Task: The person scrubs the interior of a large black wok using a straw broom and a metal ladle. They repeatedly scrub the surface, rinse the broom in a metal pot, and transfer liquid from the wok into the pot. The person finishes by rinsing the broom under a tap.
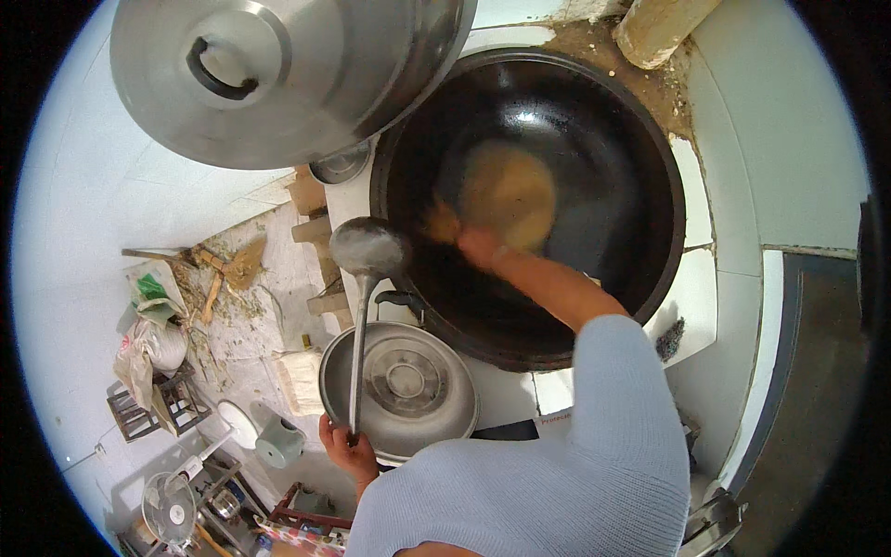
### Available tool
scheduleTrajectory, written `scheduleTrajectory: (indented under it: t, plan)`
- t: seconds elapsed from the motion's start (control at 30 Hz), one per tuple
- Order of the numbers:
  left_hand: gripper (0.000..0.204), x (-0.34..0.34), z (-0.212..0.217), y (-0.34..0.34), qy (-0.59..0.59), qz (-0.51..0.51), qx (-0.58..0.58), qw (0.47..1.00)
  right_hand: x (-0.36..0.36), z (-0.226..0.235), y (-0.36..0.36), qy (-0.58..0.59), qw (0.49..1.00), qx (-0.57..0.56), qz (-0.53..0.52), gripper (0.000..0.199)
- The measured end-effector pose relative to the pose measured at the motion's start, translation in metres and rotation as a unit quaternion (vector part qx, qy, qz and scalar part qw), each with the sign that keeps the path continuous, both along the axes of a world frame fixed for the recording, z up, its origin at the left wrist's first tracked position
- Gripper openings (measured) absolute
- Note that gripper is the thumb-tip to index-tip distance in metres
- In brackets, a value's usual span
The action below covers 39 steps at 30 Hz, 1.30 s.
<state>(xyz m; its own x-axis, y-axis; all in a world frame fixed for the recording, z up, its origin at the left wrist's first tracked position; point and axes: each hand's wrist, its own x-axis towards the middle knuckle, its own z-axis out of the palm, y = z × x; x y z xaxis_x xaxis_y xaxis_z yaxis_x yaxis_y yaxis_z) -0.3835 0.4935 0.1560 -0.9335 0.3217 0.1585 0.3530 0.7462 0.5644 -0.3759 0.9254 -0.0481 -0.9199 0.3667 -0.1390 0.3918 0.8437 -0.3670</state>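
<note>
My left hand [351, 457] is closed around the end of a long-handled metal ladle [369, 249]. The ladle's bowl hangs by the left rim of a large black wok [631, 213], and its handle crosses above a metal basin-like lid or pan [452, 395]. Inside the wok, my right hand [481, 249] is closed on a tan brush [442, 223], blurred by motion, near the left wall. A shallow pool of cloudy yellowish-brown liquid [510, 190] lies in the wok's bottom, next to my right hand.
A big metal lid [316, 74] with a black handle stands at the upper left, overlapping the wok's edge. A small metal bowl [342, 165] sits below it. On the floor at left are firewood [243, 265], plastic bags [153, 348] and a fan [170, 509].
</note>
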Motion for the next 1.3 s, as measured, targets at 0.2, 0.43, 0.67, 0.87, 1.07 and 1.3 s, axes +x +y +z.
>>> scheduleTrajectory:
  t: [0.2,0.43,0.67,0.87,1.07,1.3]
  plan:
    - [0.021,-0.006,0.014,0.009,0.006,-0.027,-0.048,0.998,-0.062,0.042,0.052,0.005,0.995,-0.041,-0.090,0.016]
    - [0.022,-0.001,0.010,0.010,0.002,-0.010,-0.007,1.000,0.067,0.087,-0.027,-0.075,0.964,-0.169,0.193,0.017]
    - [0.021,0.001,0.015,0.010,0.019,-0.010,-0.005,1.000,0.001,0.000,0.026,-0.056,0.996,-0.073,-0.014,0.017]
    - [0.021,-0.004,0.006,-0.011,0.032,-0.046,-0.012,0.998,-0.024,0.037,-0.009,-0.064,0.973,-0.133,-0.177,0.018]
    - [0.021,-0.001,0.001,-0.012,-0.043,-0.006,0.169,0.985,0.091,0.158,-0.033,-0.205,0.966,-0.154,0.016,0.055]
    - [0.022,-0.005,0.010,-0.036,0.005,-0.138,0.100,0.985,0.212,0.207,-0.009,-0.429,0.892,0.018,-0.140,0.062]
